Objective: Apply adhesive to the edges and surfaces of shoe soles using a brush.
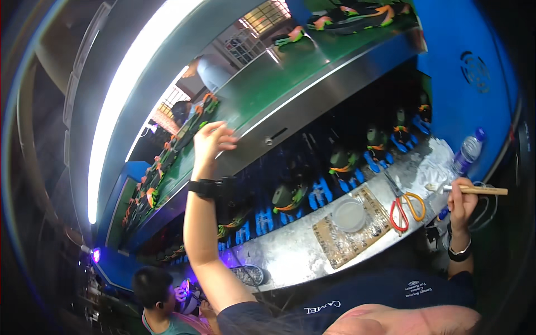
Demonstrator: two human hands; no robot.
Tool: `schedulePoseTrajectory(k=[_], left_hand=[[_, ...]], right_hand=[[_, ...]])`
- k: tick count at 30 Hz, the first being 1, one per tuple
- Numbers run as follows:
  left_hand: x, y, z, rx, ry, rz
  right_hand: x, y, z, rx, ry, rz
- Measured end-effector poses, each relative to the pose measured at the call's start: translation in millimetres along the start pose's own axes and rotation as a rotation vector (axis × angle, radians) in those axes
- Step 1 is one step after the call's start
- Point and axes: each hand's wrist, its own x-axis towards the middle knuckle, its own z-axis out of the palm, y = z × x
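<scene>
My left hand (pixel 214 140) is raised beside the edge of the green conveyor belt (pixel 262 95), its fingers loosely bent and apart, with nothing visible in them. A dark watch sits on that wrist. At the right, my right hand (pixel 462 205) is closed round a brush (pixel 487 190) with a pale wooden handle, its bristle end pointing left over the bench. Scissors (pixel 400 207) with one red and one orange handle lie to the left of that hand. A round translucent tub (pixel 349 215) stands on a piece of brown cardboard (pixel 360 245) on the whitish bench.
Black, orange and green shoe parts (pixel 357 19) lie along the belt. Under it, shoes (pixel 343 159) stand in a row on blue holders (pixel 320 194). A purple-capped bottle (pixel 469 149) and crumpled white material (pixel 435 167) are at the right. Another person (pixel 153 296) sits at lower left.
</scene>
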Motion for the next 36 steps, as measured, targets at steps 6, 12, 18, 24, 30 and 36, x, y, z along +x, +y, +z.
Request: schedulePoseTrajectory(k=[6, 12, 18, 24, 30, 36], left_hand=[[73, -28, -156, 0.866, 0.457, -0.167], [157, -71, -180, 1.366, 0.264, -0.079], [181, -88, -128, 1.422, 0.040, -0.169], [164, -78, -140, 1.320, 0.070, -0.123], [69, -14, -104, 0.875, 0.039, -0.009], [27, 51, -120, 0.884, -0.162, -0.429]], right_hand=[[5, 15, 24, 0.011, -0.016, 0.014], [11, 23, 29, -0.108, 0.051, 0.012], [7, 26, 29, -0.125, 0.118, 0.051], [13, 34, 36, -0.117, 0.061, 0.088], [19, 42, 51, -0.029, -0.030, 0.135], [13, 41, 60, 0.078, -0.097, 0.164]])
